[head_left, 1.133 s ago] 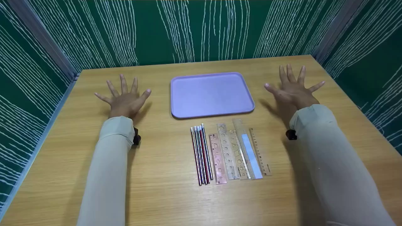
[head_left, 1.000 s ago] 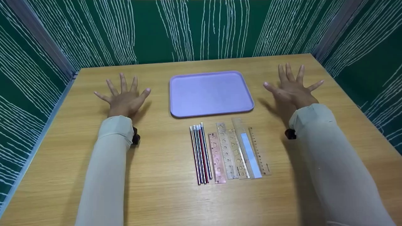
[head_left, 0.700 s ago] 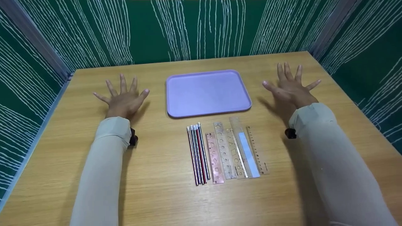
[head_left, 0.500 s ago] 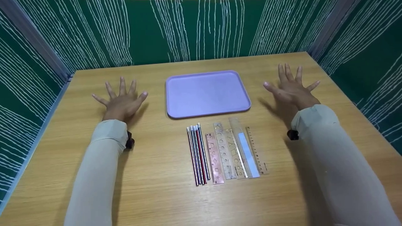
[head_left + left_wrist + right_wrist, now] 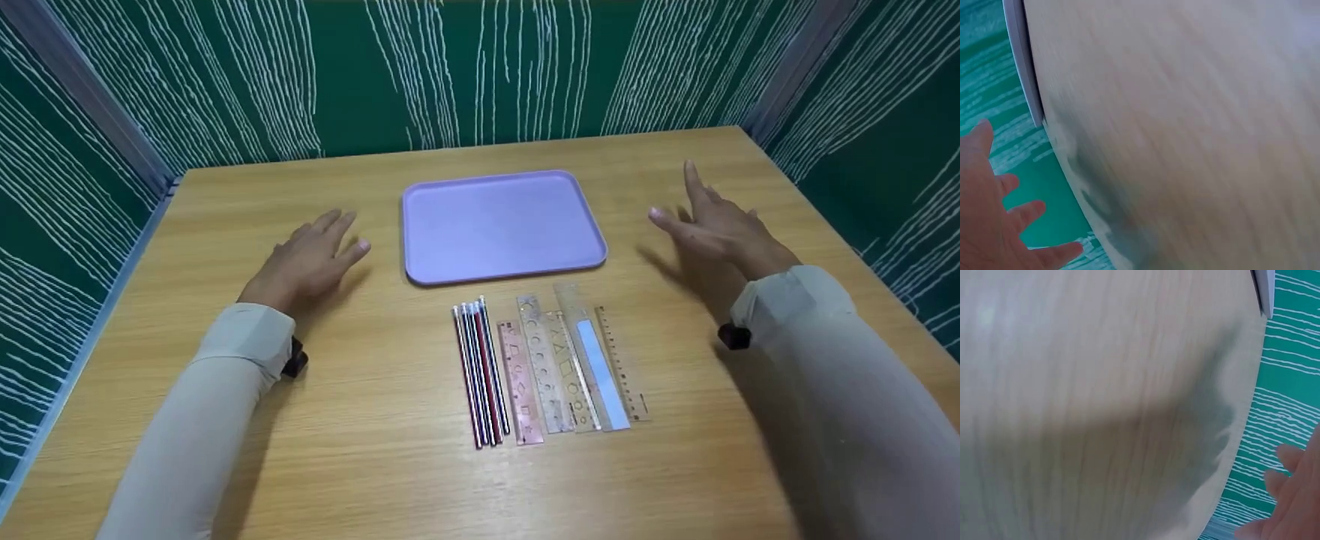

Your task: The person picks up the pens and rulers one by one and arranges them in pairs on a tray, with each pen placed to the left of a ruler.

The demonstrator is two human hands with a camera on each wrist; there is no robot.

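My left hand (image 5: 306, 259) hovers over the wooden table left of a purple tray (image 5: 502, 225), palm down, holding nothing. To the tray's right, my right hand (image 5: 721, 231) is also raised and holds nothing, thumb and index finger apart. Several striped pencils (image 5: 480, 373) lie side by side in front of the tray. Beside them is a row of rulers: a pink ruler (image 5: 521, 384), clear ones with cut-out shapes, one with a blue strip (image 5: 602, 373), and a narrow clear ruler (image 5: 624, 367) at the right end. Both wrist views show loosely spread fingers above the table edge.
The table (image 5: 375, 465) reaches back to a green wall (image 5: 360, 82) with white streaks, and similar panels stand at both sides. A dark wrist device (image 5: 295, 358) shows at the left cuff, another device (image 5: 733, 337) at the right cuff.
Both hands have drawn back toward the body from a wide spread. The left hand has turned inward and its fingers have come together; the right has shifted right. Tray, pencils and rulers stay put.
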